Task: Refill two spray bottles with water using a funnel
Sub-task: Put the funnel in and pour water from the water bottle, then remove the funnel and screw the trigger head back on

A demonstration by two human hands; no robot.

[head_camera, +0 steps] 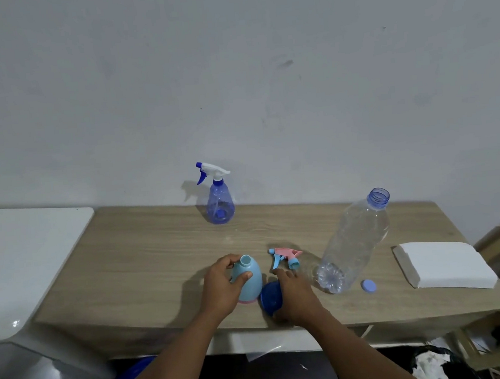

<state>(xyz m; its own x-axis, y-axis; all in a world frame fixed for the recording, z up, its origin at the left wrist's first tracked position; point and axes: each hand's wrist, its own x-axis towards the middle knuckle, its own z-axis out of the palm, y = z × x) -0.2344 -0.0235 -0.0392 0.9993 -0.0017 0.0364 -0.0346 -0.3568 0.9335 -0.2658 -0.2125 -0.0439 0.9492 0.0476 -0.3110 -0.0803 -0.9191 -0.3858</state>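
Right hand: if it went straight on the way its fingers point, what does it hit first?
Most likely the pink-and-blue spray head lying on the table, just beyond the right hand's fingertips. With only one view, height is unclear, so the hand might pass just over it.
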